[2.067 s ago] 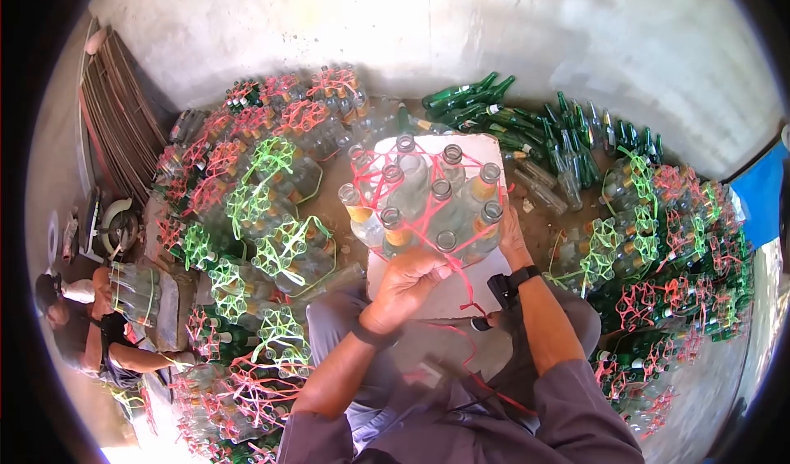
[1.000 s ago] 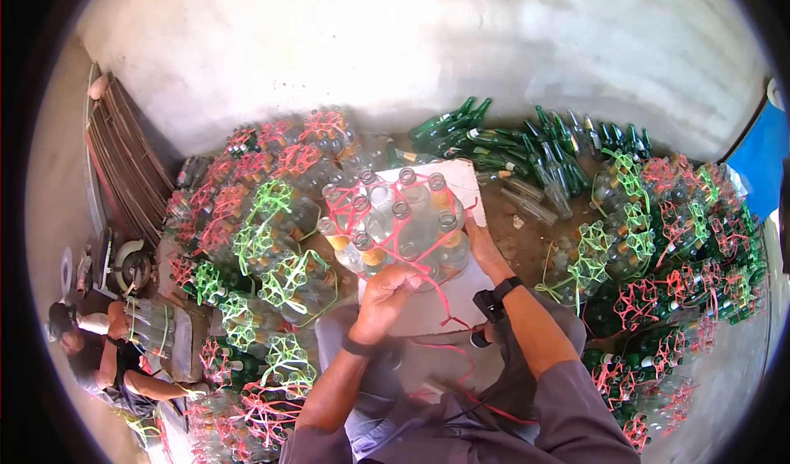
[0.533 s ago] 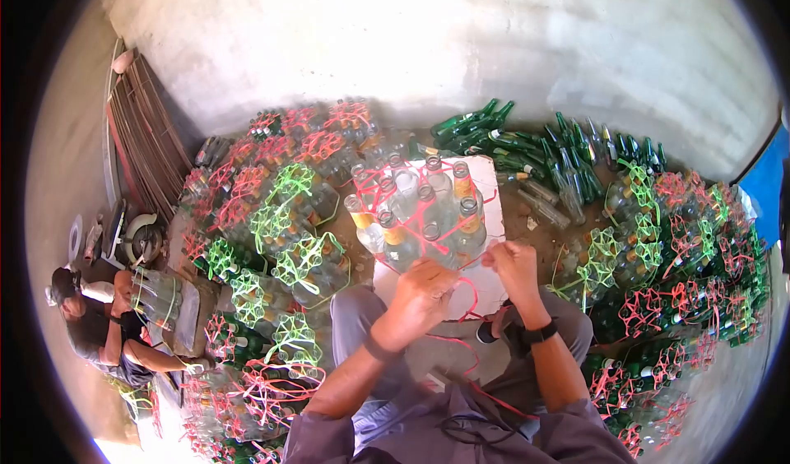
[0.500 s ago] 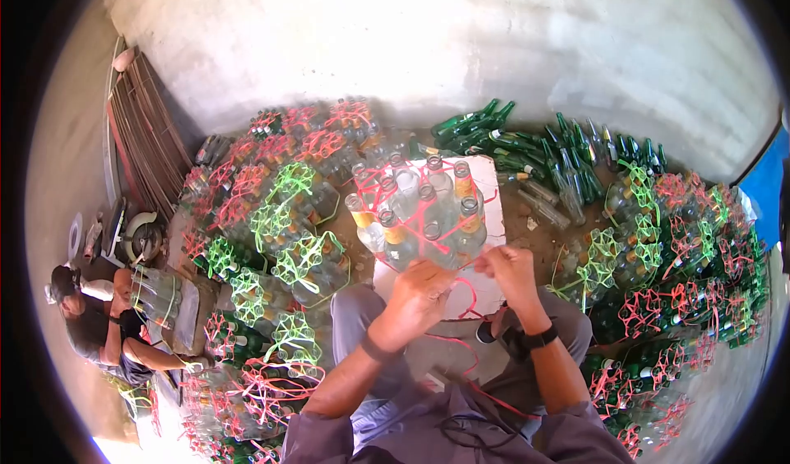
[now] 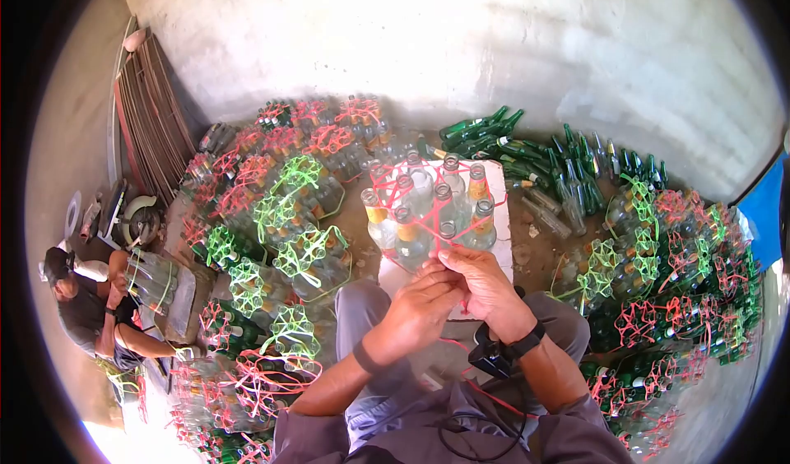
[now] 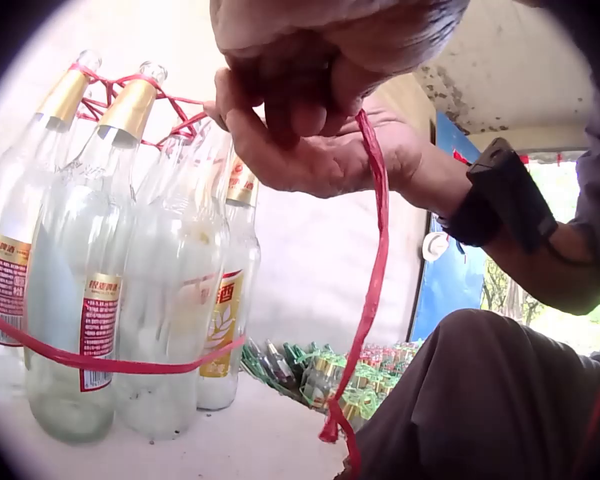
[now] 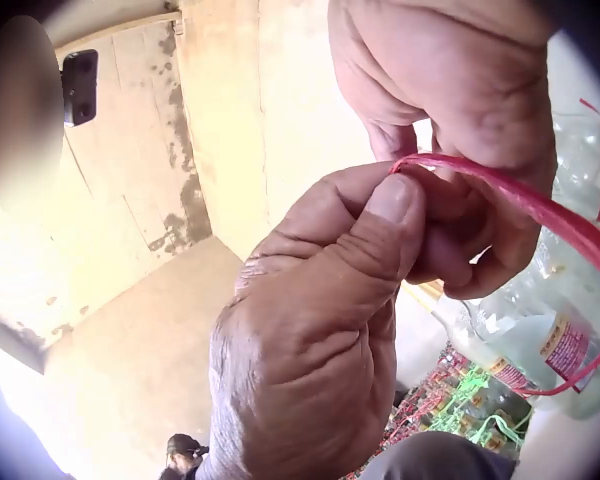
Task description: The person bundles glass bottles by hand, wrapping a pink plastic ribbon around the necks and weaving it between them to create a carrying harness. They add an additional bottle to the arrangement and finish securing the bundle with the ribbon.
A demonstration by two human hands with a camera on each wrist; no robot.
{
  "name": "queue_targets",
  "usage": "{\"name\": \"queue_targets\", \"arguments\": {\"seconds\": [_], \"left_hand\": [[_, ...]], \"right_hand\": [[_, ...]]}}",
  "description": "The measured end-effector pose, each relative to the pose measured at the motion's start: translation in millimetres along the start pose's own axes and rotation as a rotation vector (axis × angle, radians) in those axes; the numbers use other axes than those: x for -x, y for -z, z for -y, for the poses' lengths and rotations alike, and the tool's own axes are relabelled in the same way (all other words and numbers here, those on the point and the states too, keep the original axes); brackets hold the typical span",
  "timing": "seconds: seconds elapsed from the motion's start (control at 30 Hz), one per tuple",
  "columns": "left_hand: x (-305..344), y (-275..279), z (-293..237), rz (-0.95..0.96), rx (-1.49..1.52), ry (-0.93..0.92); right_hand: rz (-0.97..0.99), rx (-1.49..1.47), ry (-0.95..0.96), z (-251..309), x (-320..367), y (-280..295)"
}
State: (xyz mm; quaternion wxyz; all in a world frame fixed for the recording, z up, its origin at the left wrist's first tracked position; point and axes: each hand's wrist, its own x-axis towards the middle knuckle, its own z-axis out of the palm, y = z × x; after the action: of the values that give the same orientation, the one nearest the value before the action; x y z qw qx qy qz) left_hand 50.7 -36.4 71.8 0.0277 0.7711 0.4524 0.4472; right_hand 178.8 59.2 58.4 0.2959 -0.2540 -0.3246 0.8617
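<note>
A cluster of clear bottles (image 5: pixel 443 209) stands upright on a white board (image 5: pixel 499 254), their necks laced with red twine (image 5: pixel 434 217). Another red band (image 6: pixel 110 362) rings the bottles lower down in the left wrist view. Both hands meet at the near side of the cluster. The left hand (image 5: pixel 422 306) has its fingers curled round the red twine. The right hand (image 5: pixel 487 287) touches it and pinches the twine between thumb and finger, plainest in the right wrist view (image 7: pixel 315 320). A loose twine tail (image 6: pixel 373 290) hangs below the hands.
Bundles of bottles tied with green (image 5: pixel 309 254) and red twine (image 5: pixel 247 168) crowd the left side. More bundles (image 5: pixel 642 316) stand at the right, and loose green bottles (image 5: pixel 485 131) lie by the wall. Another person (image 5: pixel 82 316) holds a bottle bundle at far left.
The right hand left the bottles' side, was apart from the left hand half a second ago, and now meets it at the twine. The left hand stays near the cluster's front.
</note>
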Motion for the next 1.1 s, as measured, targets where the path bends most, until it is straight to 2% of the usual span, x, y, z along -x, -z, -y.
{"name": "queue_targets", "arguments": {"seconds": [0.07, 0.17, 0.27, 0.33, 0.37, 0.47, 0.53, 0.57, 0.63, 0.67, 0.73, 0.87, 0.93, 1.03, 1.1], "left_hand": [[3.6, 2.3, -4.2, 0.014, -0.014, -0.012], [9.9, 9.3, -7.5, 0.019, -0.052, -0.043], [14.6, 31.6, -4.2, -0.051, -0.046, -0.021], [-0.5, 47.7, 5.2, -0.118, -0.197, 0.156], [-8.0, 47.6, 11.0, -0.12, -0.196, 0.157], [-26.4, 34.9, 37.3, -0.158, -0.313, 0.257], [-31.9, 24.0, 56.7, -0.035, -0.245, 0.242], [-33.2, 17.9, 61.7, -0.04, -0.243, 0.243], [-35.4, 6.5, 66.3, -0.042, -0.26, 0.359], [-35.0, 1.1, 67.4, -0.041, -0.256, 0.363], [-33.5, -6.7, 67.6, -0.094, -0.389, 0.336], [-30.7, -10.0, 69.5, -0.132, -0.344, 0.31], [-30.9, -9.9, 68.2, -0.176, -0.312, 0.285], [-32.4, -11.5, 68.4, -0.146, -0.334, 0.337], [-35.4, -9.8, 65.2, -0.142, -0.327, 0.339]], "right_hand": [[-0.059, -0.001, -0.032, -3.0, -0.1, -3.0], [-0.114, 0.018, 0.02, -4.8, 0.2, -6.0], [-0.184, -0.007, 0.056, -3.7, 1.8, -2.4], [-0.243, -0.085, 0.007, -1.6, 3.5, -4.1], [-0.244, -0.083, 0.007, -0.1, 5.3, -7.0], [-0.245, 0.07, 0.028, 4.0, 9.6, -14.8], [-0.22, 0.312, 0.156, 1.5, 9.8, -15.6], [-0.22, 0.318, 0.155, 0.2, 7.8, -13.9], [-0.195, 0.652, 0.387, -3.2, 4.0, -10.5], [-0.197, 0.654, 0.382, -4.0, 3.2, -9.0], [-0.167, 0.92, 0.567, -2.8, 1.6, -10.3], [-0.152, 1.017, 0.63, 7.0, 11.5, -23.1], [-0.036, 1.304, 0.796, 17.6, 8.1, -22.2], [-0.044, 1.297, 0.682, 44.6, -3.0, -28.4], [-0.053, 1.227, 0.729, 53.8, -10.8, -28.5]]}}
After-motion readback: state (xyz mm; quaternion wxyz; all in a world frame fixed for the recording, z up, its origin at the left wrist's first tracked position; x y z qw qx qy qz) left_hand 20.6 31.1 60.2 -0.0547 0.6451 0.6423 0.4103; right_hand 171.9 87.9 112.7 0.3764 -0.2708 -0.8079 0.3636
